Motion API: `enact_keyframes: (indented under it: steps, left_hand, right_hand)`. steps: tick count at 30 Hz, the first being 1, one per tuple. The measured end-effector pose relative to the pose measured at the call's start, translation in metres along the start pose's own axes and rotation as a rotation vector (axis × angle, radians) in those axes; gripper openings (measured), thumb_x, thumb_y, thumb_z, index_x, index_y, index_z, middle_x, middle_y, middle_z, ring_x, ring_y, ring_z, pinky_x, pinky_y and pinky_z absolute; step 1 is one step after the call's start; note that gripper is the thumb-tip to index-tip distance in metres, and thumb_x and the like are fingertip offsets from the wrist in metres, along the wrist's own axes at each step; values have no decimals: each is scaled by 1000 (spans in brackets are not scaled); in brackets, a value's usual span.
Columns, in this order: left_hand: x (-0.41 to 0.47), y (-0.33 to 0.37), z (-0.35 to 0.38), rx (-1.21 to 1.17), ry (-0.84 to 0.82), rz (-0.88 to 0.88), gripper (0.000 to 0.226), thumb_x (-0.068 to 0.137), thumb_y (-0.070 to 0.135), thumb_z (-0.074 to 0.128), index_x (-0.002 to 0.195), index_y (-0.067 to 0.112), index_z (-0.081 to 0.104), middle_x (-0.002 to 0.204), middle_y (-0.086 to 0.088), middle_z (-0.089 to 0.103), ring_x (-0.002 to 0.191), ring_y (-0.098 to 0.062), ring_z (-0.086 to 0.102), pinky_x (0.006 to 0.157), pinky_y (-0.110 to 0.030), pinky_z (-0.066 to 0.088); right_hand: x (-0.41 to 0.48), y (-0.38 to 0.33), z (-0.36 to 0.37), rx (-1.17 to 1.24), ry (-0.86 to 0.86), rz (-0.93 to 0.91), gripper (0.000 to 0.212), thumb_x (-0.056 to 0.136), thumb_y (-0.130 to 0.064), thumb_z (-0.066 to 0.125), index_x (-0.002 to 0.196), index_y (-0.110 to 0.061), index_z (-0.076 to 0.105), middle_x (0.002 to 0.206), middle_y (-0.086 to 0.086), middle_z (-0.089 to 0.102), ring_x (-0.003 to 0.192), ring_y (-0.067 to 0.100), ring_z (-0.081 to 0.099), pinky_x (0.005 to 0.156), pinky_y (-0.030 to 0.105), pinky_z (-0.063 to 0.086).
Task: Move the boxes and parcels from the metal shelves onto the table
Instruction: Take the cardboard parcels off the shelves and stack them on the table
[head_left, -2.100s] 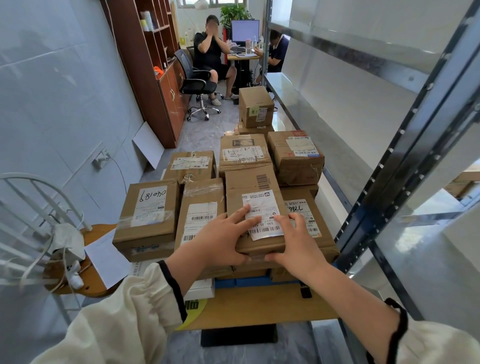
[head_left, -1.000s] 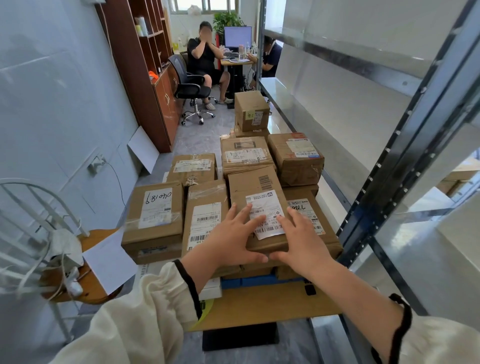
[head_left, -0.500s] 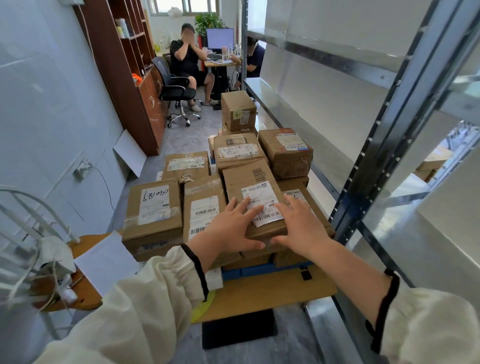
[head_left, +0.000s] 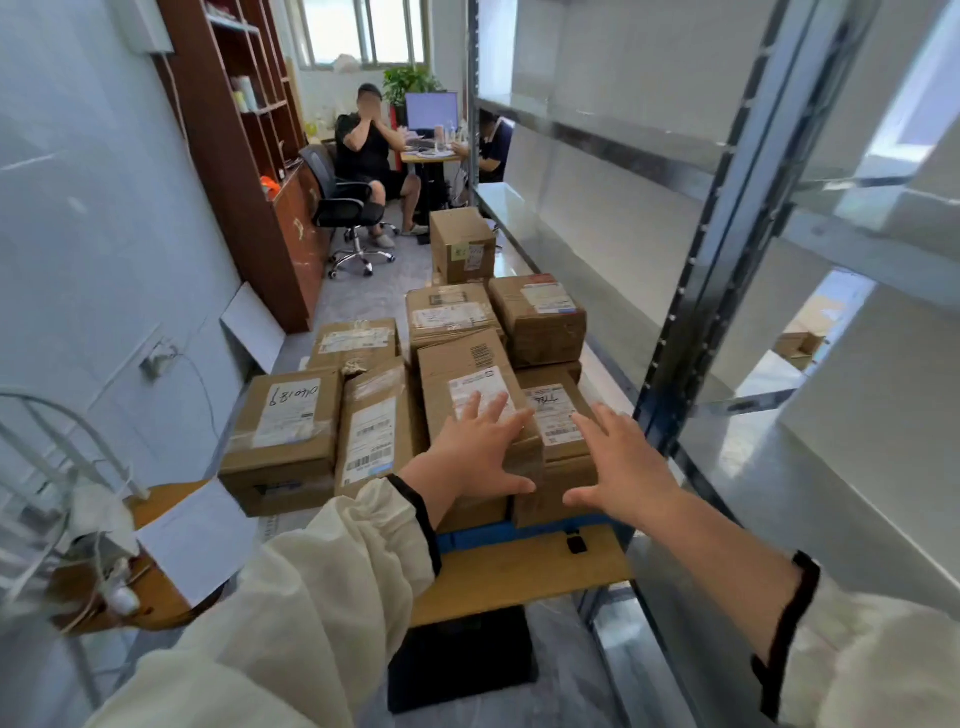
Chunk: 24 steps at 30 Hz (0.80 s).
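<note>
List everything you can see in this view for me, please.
table: one, light wood, centre foreground
cardboard boxes: at least eight, brown, packed on it
metal shelves: one unit, grey, right side
shelf box: one, brown, far right behind shelves
bookcase: one, dark brown, left wall
office chair: one, black, far end
seated people: two, dark tops, far end
paper sheet: one, white, left of table
left hand: one, bare, flat on top box
right hand: one, bare, spread beside it

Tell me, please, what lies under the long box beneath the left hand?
Below the long box, another cardboard box shows only its front face, over a blue flat item; its top is covered.
</note>
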<state>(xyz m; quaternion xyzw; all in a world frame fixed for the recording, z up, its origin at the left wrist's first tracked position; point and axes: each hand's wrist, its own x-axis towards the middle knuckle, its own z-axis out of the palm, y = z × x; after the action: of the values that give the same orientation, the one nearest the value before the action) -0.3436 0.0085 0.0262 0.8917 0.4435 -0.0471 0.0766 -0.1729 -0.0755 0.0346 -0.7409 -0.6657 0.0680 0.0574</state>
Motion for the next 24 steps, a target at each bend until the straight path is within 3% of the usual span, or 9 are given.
enact_keyframes:
  steps: [7,12,17,20,24]
  left_hand:
    - [-2,19,-14,-16,60,53,93,80,68,54,150,42,-2,161,3,-2,146,-31,-7,115,-54,18]
    - [-8,-7,-20,-18,-17,61,93,81,67,54,150,39,0,161,-1,2,147,-32,-2,116,-52,18]
    - [14,22,-19,-57,-40,187,93,80,63,59,150,39,2,161,2,4,147,-30,0,115,-53,15]
    - [32,68,-9,-62,-47,341,90,83,57,60,149,40,2,160,3,5,147,-29,0,116,-51,14]
    - [45,160,22,45,-36,583,90,87,51,58,150,36,-4,160,2,4,147,-28,2,118,-52,13]
  right_hand:
    - [-61,65,-9,14,49,142,100,75,-51,72,150,-24,13,159,0,4,146,24,9,114,40,25]
    - [-59,54,-8,33,38,173,99,75,-50,72,150,-23,13,159,2,5,146,24,9,116,41,26]
    - [-50,39,-19,92,77,231,100,74,-49,73,150,-24,12,159,0,3,146,23,9,114,40,25]
    - [-75,62,-23,93,110,356,95,77,-50,69,149,-24,14,159,-1,2,145,22,10,114,37,24]
    - [-171,116,-14,135,119,716,97,75,-52,70,150,-22,16,159,5,5,144,24,14,115,36,23]
